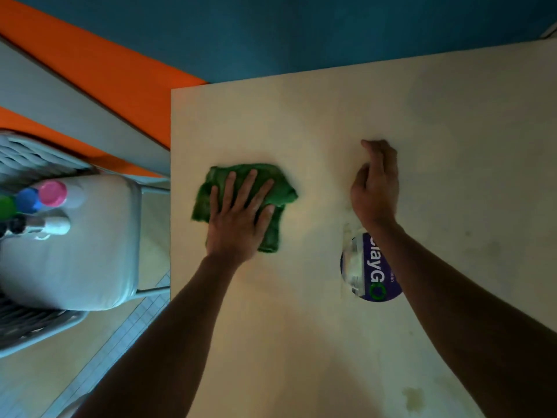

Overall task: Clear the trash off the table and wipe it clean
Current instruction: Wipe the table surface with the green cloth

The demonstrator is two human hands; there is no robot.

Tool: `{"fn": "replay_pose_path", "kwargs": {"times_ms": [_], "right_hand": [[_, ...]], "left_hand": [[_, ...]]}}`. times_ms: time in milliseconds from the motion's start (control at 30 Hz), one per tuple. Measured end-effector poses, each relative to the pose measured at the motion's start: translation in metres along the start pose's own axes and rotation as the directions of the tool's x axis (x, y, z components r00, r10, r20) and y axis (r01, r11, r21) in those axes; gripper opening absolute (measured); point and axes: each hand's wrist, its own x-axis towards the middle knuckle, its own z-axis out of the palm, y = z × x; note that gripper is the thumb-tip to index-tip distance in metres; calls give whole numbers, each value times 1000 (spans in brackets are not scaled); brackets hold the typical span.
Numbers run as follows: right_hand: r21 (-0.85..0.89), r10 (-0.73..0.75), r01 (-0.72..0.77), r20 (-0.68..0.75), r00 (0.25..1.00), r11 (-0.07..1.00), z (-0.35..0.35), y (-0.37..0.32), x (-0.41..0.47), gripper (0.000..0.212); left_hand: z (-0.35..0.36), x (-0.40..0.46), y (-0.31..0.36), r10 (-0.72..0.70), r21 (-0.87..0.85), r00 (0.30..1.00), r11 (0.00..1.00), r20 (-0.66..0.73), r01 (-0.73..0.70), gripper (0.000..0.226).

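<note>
Two hands on the table, head view only. Left hand lies flat, fingers spread, pressing the green cloth down near the left edge, likely so the whole palm drives the wipe. Right hand rests with fingers curled, holding nothing visible, probably bracing. Round purple sticker sits beneath that forearm; a stain waits near the front.
</note>
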Motion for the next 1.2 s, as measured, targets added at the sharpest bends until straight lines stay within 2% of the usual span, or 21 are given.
{"fn": "replay_pose_path", "kwargs": {"times_ms": [67,133,200,267,367,467,533,567,633,700,767,867,933,967,1033,1100,1167,1200], "right_hand": [[-102,-34,37,25,999,994,2,-1,0,49],[-199,-62,72,56,996,977,4,-5,1,52],[-248,-72,90,80,994,965,7,-5,2,54],[-270,-69,92,93,993,959,8,-3,2,55],[-281,-76,97,87,993,955,8,-3,1,53],[-290,-87,108,86,993,951,7,-4,1,51],[-298,-81,104,88,993,949,7,-5,2,51],[-308,-80,104,89,993,946,7,-5,2,51],[-330,-73,102,101,992,939,7,-5,1,52],[-350,-59,96,117,991,932,7,-6,1,53],[-367,-60,100,119,991,925,8,-6,2,55],[-364,-67,107,121,990,925,9,-6,2,56],[-364,-59,98,117,991,926,8,-6,2,57],[-370,-61,98,112,992,924,8,-6,3,58],[-369,-70,102,100,993,924,9,-6,3,57],[-365,-72,101,92,993,925,9,-4,3,54],[-356,-81,105,84,993,928,9,-3,3,49],[-349,-88,110,79,993,931,9,-2,2,48]], "left_hand": [[-6,10,-27,-179,-23,984,984,13,179,58],[-10,33,-28,-342,-74,939,937,12,342,59],[-8,61,-7,-478,-124,878,870,30,478,61],[-7,86,24,-530,-139,848,838,26,528,64],[-5,98,77,-381,-119,924,917,18,381,64],[-2,63,99,-51,-88,998,995,27,53,60],[-1,39,73,118,-77,993,990,16,-117,56],[-1,32,52,160,-80,987,984,-5,-160,54],[-4,26,6,154,-49,987,987,-37,-156,52],[-9,38,-32,42,-30,999,999,-14,-42,55],[-13,64,-49,-155,-47,988,987,-18,154,57],[-19,120,-42,-441,-118,898,892,-15,436,62],[-22,163,-24,-533,-156,846,836,-7,526,65],[-22,182,-9,-536,-165,844,832,1,529,66],[-22,203,25,-441,-153,897,886,13,438,67],[-21,201,60,-201,-97,979,974,28,203,66],[-19,182,69,71,-30,997,997,42,-70,62],[-19,171,60,157,-11,986,988,52,-157,60]]}}
